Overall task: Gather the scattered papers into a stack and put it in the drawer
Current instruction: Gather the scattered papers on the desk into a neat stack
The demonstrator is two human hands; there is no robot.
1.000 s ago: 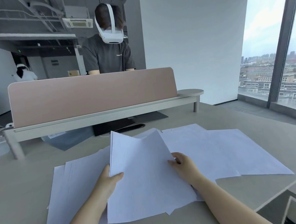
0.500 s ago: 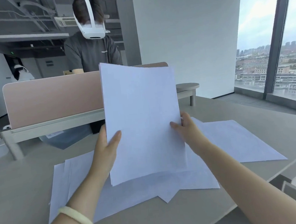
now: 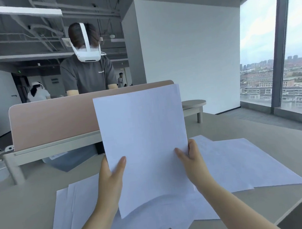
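Two hands pinch one upright sheaf of papers (image 3: 143, 142) by its lower side edges: left hand (image 3: 112, 179) and right hand (image 3: 193, 163), thumbs in front, each grip clamped on it. Below the grip the sheaf's bottom edge bows over loose sheets (image 3: 243, 166) spread on the bench (image 3: 25, 200). Held so low, the tall top may flop over, and tapping down could skew it or scatter those sheets.

Daylight is being admitted through a tall window (image 3: 258, 48) at right; the grey desk (image 3: 23, 209) is being backed by a pink divider (image 3: 55, 121) and a white wall (image 3: 187, 55).
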